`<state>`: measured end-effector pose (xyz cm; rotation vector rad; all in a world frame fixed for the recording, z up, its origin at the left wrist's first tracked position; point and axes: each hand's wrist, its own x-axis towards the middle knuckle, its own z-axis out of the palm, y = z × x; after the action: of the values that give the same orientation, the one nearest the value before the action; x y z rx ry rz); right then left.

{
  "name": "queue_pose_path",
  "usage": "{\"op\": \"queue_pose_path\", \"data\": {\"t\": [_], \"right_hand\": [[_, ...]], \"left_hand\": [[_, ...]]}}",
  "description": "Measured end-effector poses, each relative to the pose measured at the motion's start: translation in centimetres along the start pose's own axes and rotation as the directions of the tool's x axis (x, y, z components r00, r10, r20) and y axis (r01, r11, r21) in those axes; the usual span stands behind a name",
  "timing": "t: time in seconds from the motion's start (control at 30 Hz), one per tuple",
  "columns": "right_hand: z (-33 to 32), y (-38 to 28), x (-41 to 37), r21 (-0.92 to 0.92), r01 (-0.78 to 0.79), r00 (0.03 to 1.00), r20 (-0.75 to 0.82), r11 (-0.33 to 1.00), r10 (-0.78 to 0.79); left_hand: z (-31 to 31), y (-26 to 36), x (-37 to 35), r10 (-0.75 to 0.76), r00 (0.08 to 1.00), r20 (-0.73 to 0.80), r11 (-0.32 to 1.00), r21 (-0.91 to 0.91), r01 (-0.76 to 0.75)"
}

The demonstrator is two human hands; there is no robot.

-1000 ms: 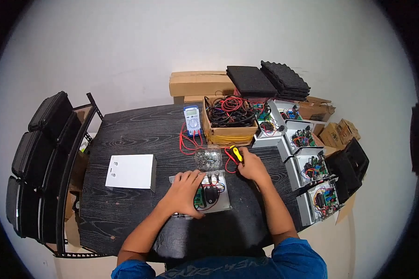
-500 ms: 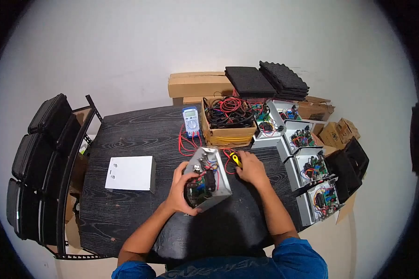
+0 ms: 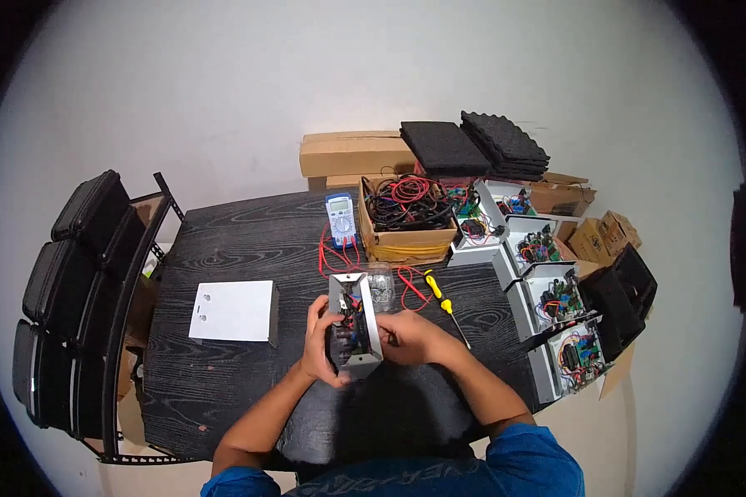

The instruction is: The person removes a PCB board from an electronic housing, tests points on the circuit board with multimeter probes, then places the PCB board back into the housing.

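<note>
My left hand [image 3: 318,346] is wrapped round the left side of an open metal case [image 3: 361,362] with wires and circuit parts inside. At the case's right side is my right hand [image 3: 406,337], its fingers bent and partly hidden against the case. Behind the case stands a clear container [image 3: 380,286] with small parts. Two yellow-handled tools lie right of it, one a short one [image 3: 433,284], the other a screwdriver [image 3: 448,306] with its shaft toward me. A white cover [image 3: 234,311] rests on the table at the left.
A blue multimeter [image 3: 341,217] with red leads lies beside a cardboard box [image 3: 408,245] of cables. Several open cases with circuit boards [image 3: 558,296] line the right edge. Black foam sheets [image 3: 444,147] are at the back; black bags [image 3: 66,286] fill the left shelf.
My right hand has let go of the yellow tool and moved left to the case. The case has been turned more upright, and the clear container behind it now shows.
</note>
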<state>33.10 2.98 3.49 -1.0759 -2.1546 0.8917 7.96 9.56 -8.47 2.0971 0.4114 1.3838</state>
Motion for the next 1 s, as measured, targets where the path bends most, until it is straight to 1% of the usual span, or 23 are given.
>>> {"op": "queue_pose_path", "data": {"t": [0.03, 0.13, 0.27, 0.33, 0.37, 0.47, 0.57, 0.67, 0.7, 0.77, 0.8, 0.87, 0.97, 1.0], "right_hand": [[0.0, -0.1, 0.0, 0.028, -0.006, 1.000, 0.014, 1.000, 0.006], [0.0, -0.8, -0.1, 0.072, -0.001, 0.999, 0.036, 0.997, -0.001], [0.7, -0.4, -0.1, 0.089, 0.032, 0.999, -0.010, 0.995, -0.031], [1.4, 0.2, 0.0, 0.126, 0.016, 1.000, -0.024, 0.992, -0.013], [1.7, 0.3, 0.1, 0.145, 0.008, 1.000, -0.031, 0.989, -0.004], [1.6, -0.5, 0.3, 0.109, 0.068, 0.995, -0.079, 0.992, -0.059], [1.8, -0.6, 0.1, 0.071, 0.048, 0.995, -0.089, 0.996, -0.041], [1.8, -1.2, 0.1, 0.052, 0.001, 0.997, -0.075, 0.999, 0.002], [1.9, -1.2, 0.1, 0.084, -0.044, 0.997, -0.064, 0.995, 0.049], [2.3, -0.8, 0.2, 0.146, -0.133, 0.989, -0.038, 0.980, 0.140], [2.7, -0.4, 0.3, 0.283, -0.171, 0.984, -0.005, 0.944, 0.180], [3.5, 1.1, 0.3, 0.534, -0.247, 0.967, 0.076, 0.808, 0.245], [4.3, 2.4, 0.4, 0.704, -0.198, 0.978, 0.092, 0.682, 0.190], [3.9, 1.8, 0.4, 0.593, -0.174, 0.983, 0.051, 0.786, 0.179]], "left_hand": [[0.1, -0.5, -0.3, -0.011, 1.000, 0.002, 0.999, -0.036, 0.011], [-0.1, -1.4, -0.8, -0.004, 0.999, 0.039, 1.000, -0.015, 0.005], [0.0, -0.4, 0.3, 0.070, 0.997, -0.024, 0.996, -0.046, -0.072], [-0.4, 0.8, 1.3, 0.107, 0.992, -0.065, 0.992, -0.053, -0.111], [-0.1, 1.5, 1.7, 0.114, 0.983, -0.147, 0.992, -0.037, -0.121], [-1.9, 2.8, 2.3, 0.170, 0.983, -0.062, 0.972, 0.174, -0.157], [-3.2, 5.4, 3.5, 0.187, 0.979, 0.086, 0.936, 0.288, -0.204], [-3.1, 6.3, 4.2, 0.184, 0.955, 0.235, 0.945, 0.225, -0.237], [-2.7, 6.7, 4.5, 0.190, 0.963, 0.193, 0.955, 0.191, -0.227], [-2.5, 6.8, 4.5, 0.189, 0.965, 0.182, 0.956, 0.190, -0.223], [-2.5, 6.9, 4.5, 0.188, 0.966, 0.176, 0.957, 0.190, -0.221], [-2.5, 7.2, 4.6, 0.173, 0.969, 0.179, 0.963, 0.177, -0.205], [-2.6, 7.0, 4.6, 0.182, 0.966, 0.184, 0.962, 0.172, -0.214], [-2.6, 7.0, 4.7, 0.189, 0.964, 0.185, 0.960, 0.173, -0.221]]}}
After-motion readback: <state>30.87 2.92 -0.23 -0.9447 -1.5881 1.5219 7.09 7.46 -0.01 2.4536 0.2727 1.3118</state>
